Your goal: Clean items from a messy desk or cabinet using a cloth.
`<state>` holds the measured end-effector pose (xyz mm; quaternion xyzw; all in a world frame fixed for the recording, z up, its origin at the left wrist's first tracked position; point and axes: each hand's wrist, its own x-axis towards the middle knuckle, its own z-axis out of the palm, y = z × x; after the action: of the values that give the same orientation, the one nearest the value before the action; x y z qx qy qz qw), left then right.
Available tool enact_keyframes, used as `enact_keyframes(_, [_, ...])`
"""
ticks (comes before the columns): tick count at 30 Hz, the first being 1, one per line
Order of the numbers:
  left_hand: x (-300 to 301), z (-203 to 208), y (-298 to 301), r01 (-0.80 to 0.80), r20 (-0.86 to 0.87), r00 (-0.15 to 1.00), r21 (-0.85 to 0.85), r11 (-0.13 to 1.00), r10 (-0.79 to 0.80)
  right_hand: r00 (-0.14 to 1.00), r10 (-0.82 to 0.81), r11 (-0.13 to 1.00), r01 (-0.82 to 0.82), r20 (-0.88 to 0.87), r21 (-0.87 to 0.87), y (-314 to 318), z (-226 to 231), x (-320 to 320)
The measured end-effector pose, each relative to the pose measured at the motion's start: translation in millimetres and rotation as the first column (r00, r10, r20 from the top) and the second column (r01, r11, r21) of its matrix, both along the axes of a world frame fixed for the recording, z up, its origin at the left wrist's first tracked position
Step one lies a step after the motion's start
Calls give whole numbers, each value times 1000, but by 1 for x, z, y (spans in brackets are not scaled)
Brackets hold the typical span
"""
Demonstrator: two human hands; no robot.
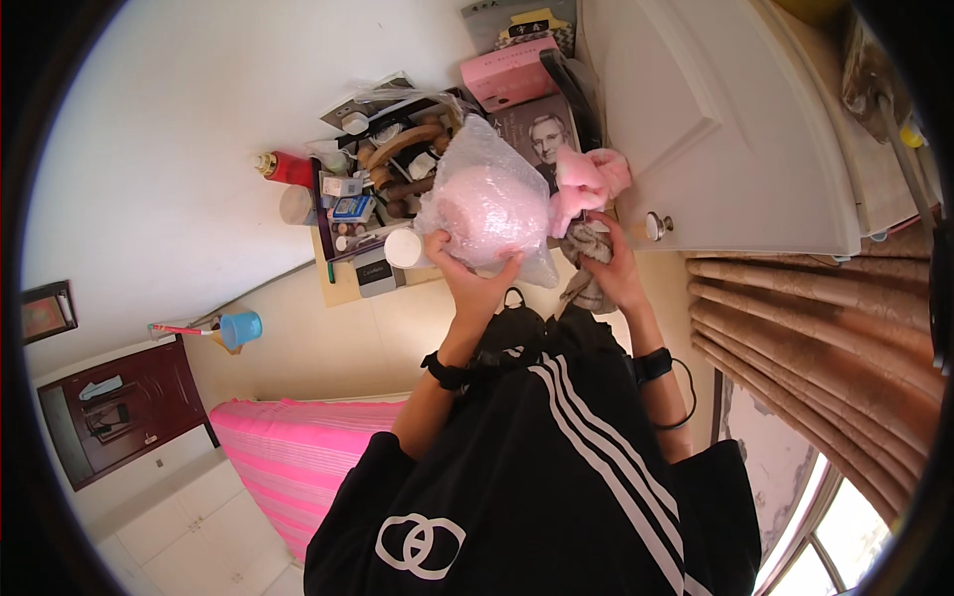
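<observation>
Gripping from below, our left hand (pixel 475 276) cups a rounded pink thing wrapped in clear bubble wrap (pixel 489 204), fingers curled up around its underside, thumb spread along the near face, so that hand is closed firmly on the bundle. Our right hand (pixel 613 266), at about three o'clock from the bundle, is pinched on a greyish patterned cloth (pixel 588 260) that hangs beneath a pink ruffled piece (pixel 588 179); that pink piece sits just beside the bundle, touching its right edge as far as we can see. From this head view, the bundle floats near the centre of the picture, slightly toward twelve o'clock. Behind it, toward eleven o'clock, we see a crowded shelf corner: a red can (pixel 286 169), small boxes and jars, a white round lid (pixel 402 247) just by our left thumb. At one o'clock stands a white cabinet door (pixel 715 119) with a round knob (pixel 656 226). Around eight o'clock lies a pink striped bedcover (pixel 298 452), and brown curtains (pixel 825 338) hang at four o'clock.
</observation>
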<state>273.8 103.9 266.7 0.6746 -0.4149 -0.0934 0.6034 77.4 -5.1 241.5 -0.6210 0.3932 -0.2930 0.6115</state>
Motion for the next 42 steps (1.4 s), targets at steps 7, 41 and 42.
enact_keyframes(7, [6, 30, 10, 60, -496, 860, -137, 989, -121, 999, 42, 998, -43, -22, -34, -2, 7, -1])
enact_keyframes(41, [35, 5, 95, 247, -876, 443, -85, 965, -190, 826, 372, 923, -377, -423, 76, 0, 7, -34])
enact_keyframes(42, [36, 1, 97, 229, -864, 488, -7, 973, -121, 801, 419, 900, -428, -427, 80, 2, 7, -33])
